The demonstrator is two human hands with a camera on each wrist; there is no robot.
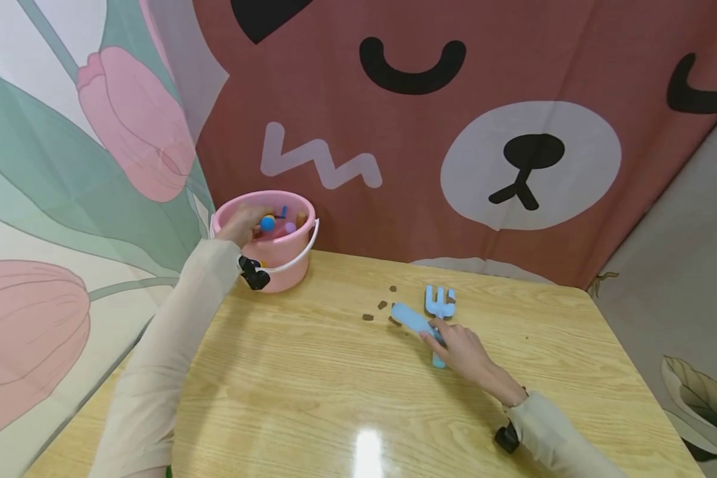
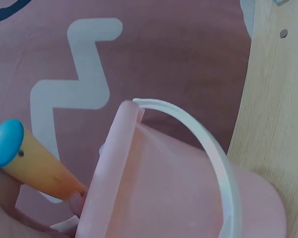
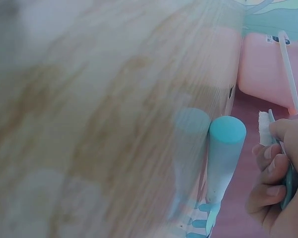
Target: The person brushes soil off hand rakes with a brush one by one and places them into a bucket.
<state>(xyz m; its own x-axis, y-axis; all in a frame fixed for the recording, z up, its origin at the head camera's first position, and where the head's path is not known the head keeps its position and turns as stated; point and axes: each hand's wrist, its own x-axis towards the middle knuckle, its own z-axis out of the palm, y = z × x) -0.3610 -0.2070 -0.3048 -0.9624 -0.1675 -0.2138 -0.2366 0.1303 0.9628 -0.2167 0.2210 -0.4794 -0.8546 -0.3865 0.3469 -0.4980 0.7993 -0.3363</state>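
At the pink bucket (image 1: 277,255) my left hand (image 1: 243,222) reaches over the rim and grips a toy with a yellow-orange handle (image 2: 44,168) capped in blue; its lower end is hidden by the bucket wall. My right hand (image 1: 463,352) holds a light blue brush (image 1: 411,317) low over the table, its white bristles (image 3: 264,128) showing in the right wrist view. Under that hand lies a light blue toy fork (image 1: 439,304), tines toward the back, its handle partly covered by the fingers. Several small brown pieces (image 1: 382,305) are scattered by the brush's far end.
Other colourful toys, among them a purple one (image 1: 290,228), sit inside the bucket. Its white handle (image 1: 293,261) hangs down in front. Printed cloth (image 1: 394,146) hangs along the back edge of the wooden table (image 1: 311,398) and on both sides.
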